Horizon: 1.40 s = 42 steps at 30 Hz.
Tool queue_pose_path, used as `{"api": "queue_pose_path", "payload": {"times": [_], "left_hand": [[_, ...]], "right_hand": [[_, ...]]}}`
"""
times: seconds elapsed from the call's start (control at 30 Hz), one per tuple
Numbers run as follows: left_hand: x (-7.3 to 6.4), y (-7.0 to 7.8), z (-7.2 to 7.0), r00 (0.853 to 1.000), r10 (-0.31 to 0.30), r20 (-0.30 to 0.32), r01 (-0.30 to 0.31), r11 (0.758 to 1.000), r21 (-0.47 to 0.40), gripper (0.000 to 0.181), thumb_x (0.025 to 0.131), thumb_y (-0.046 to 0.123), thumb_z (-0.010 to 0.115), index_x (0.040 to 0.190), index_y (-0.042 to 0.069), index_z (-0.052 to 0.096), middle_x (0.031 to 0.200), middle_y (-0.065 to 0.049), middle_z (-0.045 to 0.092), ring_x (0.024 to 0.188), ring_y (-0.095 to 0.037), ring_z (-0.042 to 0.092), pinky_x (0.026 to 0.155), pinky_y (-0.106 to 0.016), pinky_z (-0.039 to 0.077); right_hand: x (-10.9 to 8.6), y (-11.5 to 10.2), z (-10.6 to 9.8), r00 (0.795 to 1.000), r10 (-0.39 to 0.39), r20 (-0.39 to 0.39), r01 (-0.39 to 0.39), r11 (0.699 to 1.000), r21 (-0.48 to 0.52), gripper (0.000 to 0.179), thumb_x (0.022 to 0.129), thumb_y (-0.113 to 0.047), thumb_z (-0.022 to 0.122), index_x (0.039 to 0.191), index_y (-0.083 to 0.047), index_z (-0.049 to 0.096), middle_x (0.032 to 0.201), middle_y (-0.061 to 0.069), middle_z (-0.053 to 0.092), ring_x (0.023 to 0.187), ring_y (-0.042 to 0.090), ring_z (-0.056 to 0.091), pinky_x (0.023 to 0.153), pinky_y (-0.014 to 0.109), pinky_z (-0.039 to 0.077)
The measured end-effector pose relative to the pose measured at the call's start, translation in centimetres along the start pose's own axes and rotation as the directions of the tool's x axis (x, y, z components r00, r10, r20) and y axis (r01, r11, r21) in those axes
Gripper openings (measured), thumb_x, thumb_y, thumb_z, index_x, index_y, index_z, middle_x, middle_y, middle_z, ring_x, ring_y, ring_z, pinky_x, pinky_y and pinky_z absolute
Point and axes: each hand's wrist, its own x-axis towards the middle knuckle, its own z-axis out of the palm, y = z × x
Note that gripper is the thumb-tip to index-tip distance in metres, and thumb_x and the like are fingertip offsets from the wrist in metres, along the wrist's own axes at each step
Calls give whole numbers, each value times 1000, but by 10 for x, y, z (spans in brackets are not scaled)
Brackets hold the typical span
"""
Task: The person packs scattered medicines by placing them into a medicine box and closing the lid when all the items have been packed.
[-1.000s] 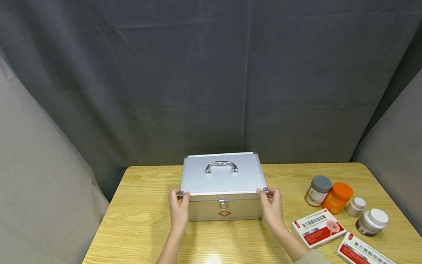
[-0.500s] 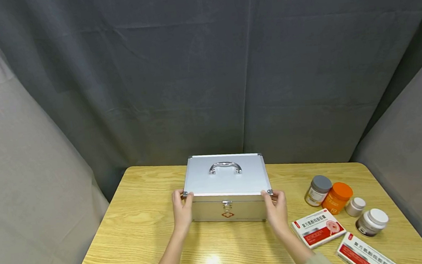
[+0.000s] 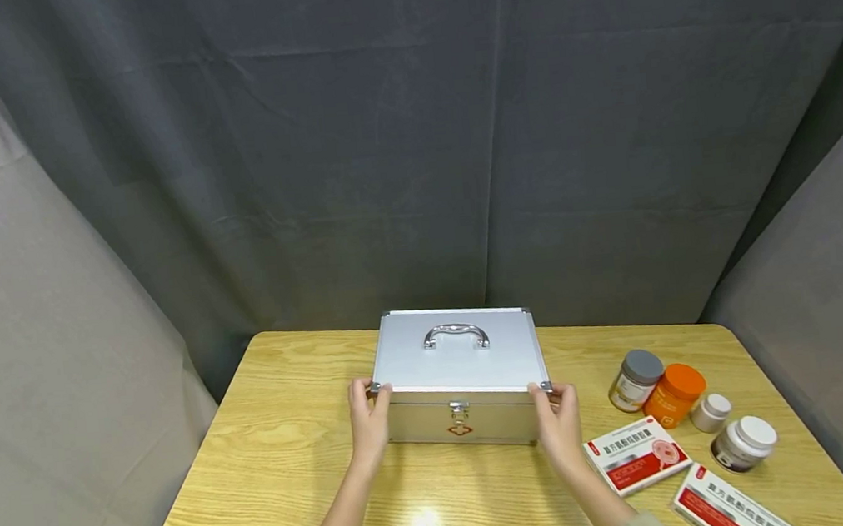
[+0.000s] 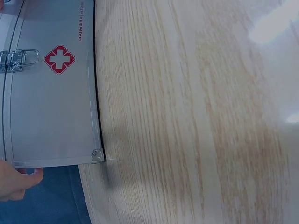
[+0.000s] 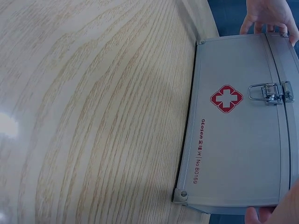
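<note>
A silver metal first-aid box with a closed lid stands near the back of the table. It has a chrome carrying handle on top. On its front are a latch and a red emblem with a white cross. My left hand grips the box's left end, thumb at the lid's front corner and fingers round the side. My right hand holds the right end the same way. Fingers behind the sides are partly hidden.
To the right on the wooden table stand a grey-capped bottle, an orange jar, a small white-capped bottle and a white-lidded jar. Two red-and-white medicine boxes lie before them. A dark curtain hangs behind.
The first-aid box has shifted to the right and slightly nearer to me, with both hands moving along on its ends. The bottles and medicine boxes have stayed in place.
</note>
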Motion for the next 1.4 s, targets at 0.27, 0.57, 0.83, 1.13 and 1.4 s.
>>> {"api": "queue_pose_path", "payload": {"times": [0.27,0.57,0.83,1.13,1.4], "left_hand": [[-11,19,0,1000,21,17,-21,1000,6,13,91,6,49,97,-4,43,103,-12,40,98,-24,42,80,-32,38],[-14,18,2,999,52,8,-52,999,-11,13,89,3,51,95,-6,44,100,-13,42,93,-22,43,82,-34,38],[-21,22,4,999,34,22,-34,999,-18,12,90,3,49,97,-4,43,103,-14,41,97,-25,42,81,-36,38],[-25,22,5,999,38,29,-38,999,-22,13,90,2,49,99,-6,43,103,-16,40,96,-25,41,82,-36,37],[-28,23,5,999,35,22,-34,999,-15,15,90,3,49,100,-6,44,102,-15,41,97,-25,41,81,-33,37]], "right_hand": [[-2,3,-4,1000,-1,-30,1,1000,-8,34,92,-20,50,109,8,41,99,13,47,81,10,45,70,17,38],[-6,2,-10,999,3,-33,-4,1000,-19,32,92,-19,50,107,8,41,98,13,47,80,10,45,69,18,39],[-11,3,-16,1000,-3,-29,2,999,-40,32,92,-18,50,109,8,41,100,14,47,79,9,45,67,18,39],[-14,6,-18,999,3,-44,-6,999,-48,32,92,-18,51,109,7,41,100,14,47,76,8,46,66,18,39],[-16,5,-19,999,-8,-53,6,999,-45,32,92,-18,51,108,7,42,99,14,48,74,5,46,65,17,40]]}}
